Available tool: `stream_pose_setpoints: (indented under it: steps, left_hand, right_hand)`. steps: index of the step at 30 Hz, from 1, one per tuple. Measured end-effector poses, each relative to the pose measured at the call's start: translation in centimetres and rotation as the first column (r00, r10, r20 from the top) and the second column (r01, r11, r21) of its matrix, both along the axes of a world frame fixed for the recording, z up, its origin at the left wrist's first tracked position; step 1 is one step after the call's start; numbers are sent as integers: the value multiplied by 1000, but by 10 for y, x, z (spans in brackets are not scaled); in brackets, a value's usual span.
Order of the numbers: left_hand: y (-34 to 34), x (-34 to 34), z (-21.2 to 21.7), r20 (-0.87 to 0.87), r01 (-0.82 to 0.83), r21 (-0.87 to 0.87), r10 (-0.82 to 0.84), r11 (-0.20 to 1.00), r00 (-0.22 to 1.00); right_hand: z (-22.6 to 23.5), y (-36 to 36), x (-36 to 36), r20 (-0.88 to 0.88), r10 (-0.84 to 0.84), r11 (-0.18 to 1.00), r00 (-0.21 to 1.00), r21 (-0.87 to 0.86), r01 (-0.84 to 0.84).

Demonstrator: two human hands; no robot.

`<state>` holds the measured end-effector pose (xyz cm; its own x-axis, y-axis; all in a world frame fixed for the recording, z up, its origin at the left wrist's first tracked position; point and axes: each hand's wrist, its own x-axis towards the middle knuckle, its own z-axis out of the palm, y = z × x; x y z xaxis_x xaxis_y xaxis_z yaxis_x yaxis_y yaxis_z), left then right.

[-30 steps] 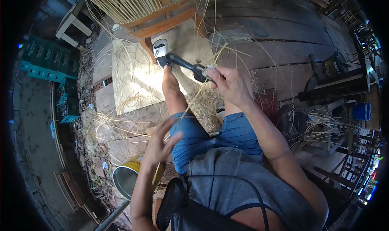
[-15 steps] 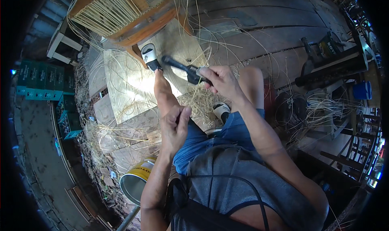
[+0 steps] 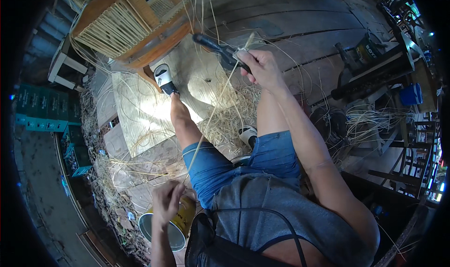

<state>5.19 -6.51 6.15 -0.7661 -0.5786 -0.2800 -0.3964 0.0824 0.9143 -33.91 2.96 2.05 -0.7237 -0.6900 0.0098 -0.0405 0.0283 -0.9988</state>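
Observation:
My right hand (image 3: 263,69) is closed around a black tool (image 3: 216,47) with a long handle and a metal part, much like a spokeshave. A pale cane strand (image 3: 209,122) passes at the tool's metal part and a short end sticks out beyond it. From there the strand runs taut down across my thigh to my left hand (image 3: 165,202), whose fingers are pinched on it above a yellow bucket (image 3: 183,215). Curled shavings (image 3: 225,122) lie heaped between my feet.
A wooden chair (image 3: 154,42) with a woven cane seat stands ahead, my foot beside its leg. Beneath is a light board (image 3: 126,122). Green crates (image 3: 47,103) are stacked at left. At right sit a bundle of cane (image 3: 375,124) and a blue bucket (image 3: 411,94).
My left hand has moved down and back toward the bucket, drawing the strand out long. My right hand and the tool have risen slightly and moved forward.

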Motion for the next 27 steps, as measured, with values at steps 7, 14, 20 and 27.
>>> stream_pose_setpoints:
  steps: [7, 14, 20, 27]
  left_hand:
    - [-19, -157, -21, -231, 152, -103, -173, 983, 958]
    - [-6, -168, -52, -201, 117, -200, -157, 973, 967]
    - [11, -137, -34, -209, 7, -264, -64, 964, 976]
    - [28, -81, -4, -113, -24, -144, 8, 989, 994]
  right_hand:
    - [16, 8, 75, -321, 72, 979, 944, 205, -5]
    - [-21, 10, 86, -404, 171, 974, 899, 205, -93]
    - [-25, 1, 59, -184, 195, 979, 963, 104, -178]
    - [-22, -3, 23, -9, 192, 981, 981, 20, -191]
